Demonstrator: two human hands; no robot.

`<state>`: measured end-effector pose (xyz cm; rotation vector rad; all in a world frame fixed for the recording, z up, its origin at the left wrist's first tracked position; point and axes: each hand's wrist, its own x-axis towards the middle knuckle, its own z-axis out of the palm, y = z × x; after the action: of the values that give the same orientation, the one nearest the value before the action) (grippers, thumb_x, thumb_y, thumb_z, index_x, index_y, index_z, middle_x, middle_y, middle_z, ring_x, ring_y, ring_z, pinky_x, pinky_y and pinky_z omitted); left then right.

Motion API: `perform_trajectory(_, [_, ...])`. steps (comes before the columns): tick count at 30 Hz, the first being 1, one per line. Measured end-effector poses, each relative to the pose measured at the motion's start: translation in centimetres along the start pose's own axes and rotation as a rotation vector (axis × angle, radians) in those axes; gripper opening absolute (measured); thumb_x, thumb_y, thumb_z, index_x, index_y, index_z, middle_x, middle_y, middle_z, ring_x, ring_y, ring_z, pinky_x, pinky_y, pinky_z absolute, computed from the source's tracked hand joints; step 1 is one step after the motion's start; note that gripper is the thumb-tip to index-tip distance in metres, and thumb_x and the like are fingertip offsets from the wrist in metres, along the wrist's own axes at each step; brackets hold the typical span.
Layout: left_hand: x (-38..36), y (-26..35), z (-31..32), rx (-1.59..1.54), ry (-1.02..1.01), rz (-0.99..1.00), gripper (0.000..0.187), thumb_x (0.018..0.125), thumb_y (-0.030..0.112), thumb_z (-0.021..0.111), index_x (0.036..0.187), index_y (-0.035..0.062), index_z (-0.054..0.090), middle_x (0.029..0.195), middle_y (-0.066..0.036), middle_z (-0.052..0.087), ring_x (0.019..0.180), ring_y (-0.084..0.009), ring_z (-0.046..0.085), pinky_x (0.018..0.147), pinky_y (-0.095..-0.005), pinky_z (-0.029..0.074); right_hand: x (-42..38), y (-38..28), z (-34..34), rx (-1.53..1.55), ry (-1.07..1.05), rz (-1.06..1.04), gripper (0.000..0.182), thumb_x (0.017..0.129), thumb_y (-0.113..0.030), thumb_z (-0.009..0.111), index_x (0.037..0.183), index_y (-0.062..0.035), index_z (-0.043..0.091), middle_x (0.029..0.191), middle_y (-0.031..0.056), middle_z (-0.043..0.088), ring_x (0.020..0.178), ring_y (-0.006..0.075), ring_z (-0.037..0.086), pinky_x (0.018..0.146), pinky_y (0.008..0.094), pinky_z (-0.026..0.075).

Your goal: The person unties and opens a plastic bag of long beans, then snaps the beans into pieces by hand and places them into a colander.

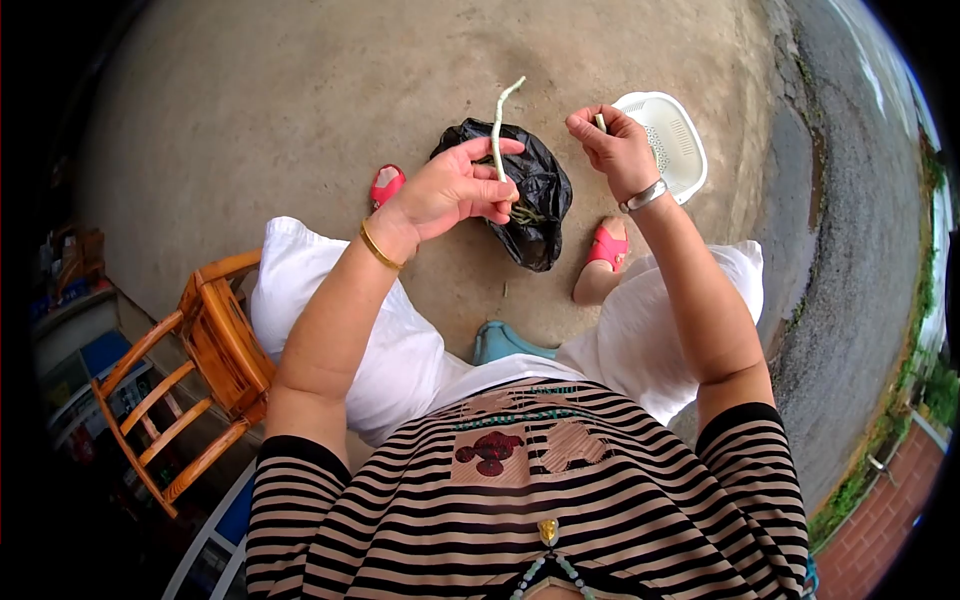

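My left hand (455, 190) is closed in a pinch on a long pale green bean (497, 120), which stands up from the fingers with a slight bend near its tip. Between the thumb and fingers of my right hand (620, 152) sits a short green bean piece (600, 122), mostly covered by the fingers. Below the left hand, a black plastic bag (548, 180) lies open on the ground, with more long beans (524, 215) partly showing inside. A white colander (688, 150) stands just beyond the right hand, which hides part of it.
A wooden chair (215, 345) stands at my left, near shelves. Under me is part of a blue-green seat (500, 342). My feet in red sandals (386, 184) flank the bag on the concrete floor (300, 110). An asphalt road (870, 230) runs along the right.
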<state>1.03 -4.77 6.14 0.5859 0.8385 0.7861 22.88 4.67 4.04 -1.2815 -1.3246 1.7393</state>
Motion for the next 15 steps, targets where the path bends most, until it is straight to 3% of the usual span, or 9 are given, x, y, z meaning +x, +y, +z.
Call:
perform_trajectory(4, [0.1, 0.1, -1.1, -0.025, 0.118, 0.101, 0.050, 0.084, 0.004, 0.063, 0.130, 0.0032, 0.042, 0.086, -0.007, 0.062, 0.072, -0.0139, 0.061, 0.068, -0.0276, 0.053, -1.3, 3.9, 1.6, -0.365, -0.381, -0.133, 0.016, 0.079, -0.016, 0.069, 0.089, -0.0042, 0.064, 0.066, -0.0009, 0.059, 0.061, 0.0096, 0.053, 0.059, 0.0250, 0.044])
perform_trajectory(6, [0.3, -0.2, -1.6, -0.027, 0.136, 0.132, 0.049, 0.083, 0.004, 0.063, 0.128, 0.0015, 0.043, 0.087, -0.007, 0.062, 0.073, -0.0141, 0.061, 0.069, -0.0275, 0.053, -3.6, 4.8, 3.3, -0.755, -0.609, -0.126, 0.027, 0.073, -0.017, 0.069, 0.098, -0.0059, 0.065, 0.078, 0.0062, 0.066, 0.070, 0.0192, 0.062, 0.069, 0.0298, 0.049])
perform_trajectory(9, [0.4, -0.5, -1.2, 0.010, 0.140, 0.117, 0.048, 0.083, 0.005, 0.064, 0.126, 0.0012, 0.044, 0.087, -0.007, 0.061, 0.073, -0.0140, 0.061, 0.069, -0.0274, 0.053, -6.4, 8.5, 4.2, -0.951, -0.879, -0.176, 0.041, 0.072, -0.017, 0.064, 0.112, -0.0104, 0.064, 0.097, 0.0132, 0.066, 0.090, 0.0292, 0.064, 0.081, 0.0365, 0.050])
perform_trajectory(13, [0.5, -1.1, -1.0, 0.065, 0.134, 0.089, 0.050, 0.083, 0.005, 0.065, 0.127, 0.0015, 0.043, 0.087, -0.006, 0.061, 0.073, -0.0139, 0.061, 0.069, -0.0274, 0.053, -5.9, 9.2, 4.0, -0.968, -0.939, -0.115, 0.034, 0.073, -0.017, 0.063, 0.106, -0.0098, 0.066, 0.096, 0.0117, 0.067, 0.088, 0.0309, 0.063, 0.080, 0.0368, 0.050])
perform_trajectory(15, [0.6, -1.3, -0.8, 0.096, 0.154, 0.079, 0.054, 0.082, 0.005, 0.066, 0.129, 0.0026, 0.040, 0.087, -0.007, 0.062, 0.074, -0.0138, 0.062, 0.068, -0.0272, 0.053, -4.7, 8.0, 3.9, -0.854, -0.744, -0.077, 0.027, 0.076, -0.020, 0.064, 0.100, -0.0077, 0.067, 0.090, 0.0098, 0.068, 0.078, 0.0257, 0.064, 0.072, 0.0339, 0.050])
